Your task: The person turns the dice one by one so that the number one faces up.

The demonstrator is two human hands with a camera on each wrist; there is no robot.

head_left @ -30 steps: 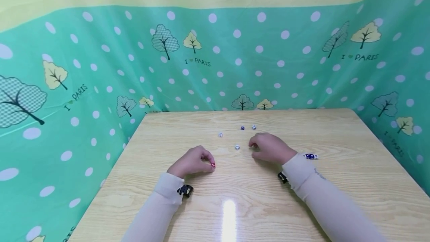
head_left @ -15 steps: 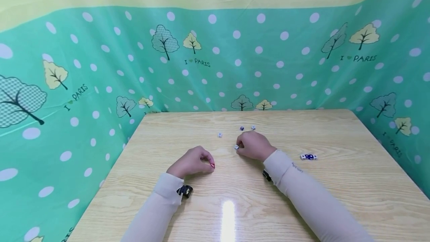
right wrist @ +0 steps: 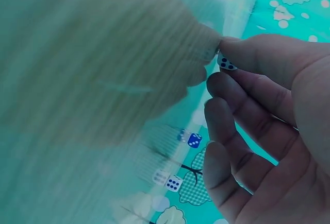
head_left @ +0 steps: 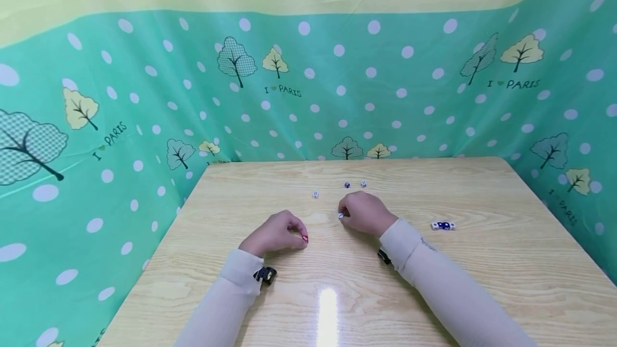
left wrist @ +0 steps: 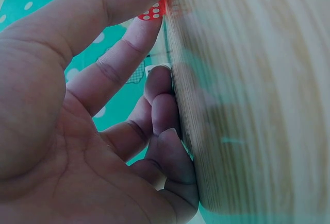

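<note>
Between thumb and index finger my left hand (head_left: 277, 233) pinches a red die (head_left: 305, 239) low at the tabletop. The left wrist view shows white pips on that red die (left wrist: 152, 11), with the other fingers curled against the wood. To the right, my right hand (head_left: 365, 212) pinches a white die (head_left: 340, 216) at the table surface. In the right wrist view this white die (right wrist: 226, 62) has dark pips and sits between thumb and index fingertip. Beyond the hands lie another white die (head_left: 315, 195), a blue die (head_left: 347, 185) and a further white die (head_left: 363, 184).
A short row of white and blue dice (head_left: 443, 225) lies right of my right hand. The pale wooden table (head_left: 482, 283) ends at a green dotted curtain (head_left: 289, 117) behind and at both sides. A bright light reflection (head_left: 328, 315) shows near the front.
My right hand has moved left to the nearest white die and taken it in a pinch, then shifted slightly toward me. My left hand has stayed in place with the red die.
</note>
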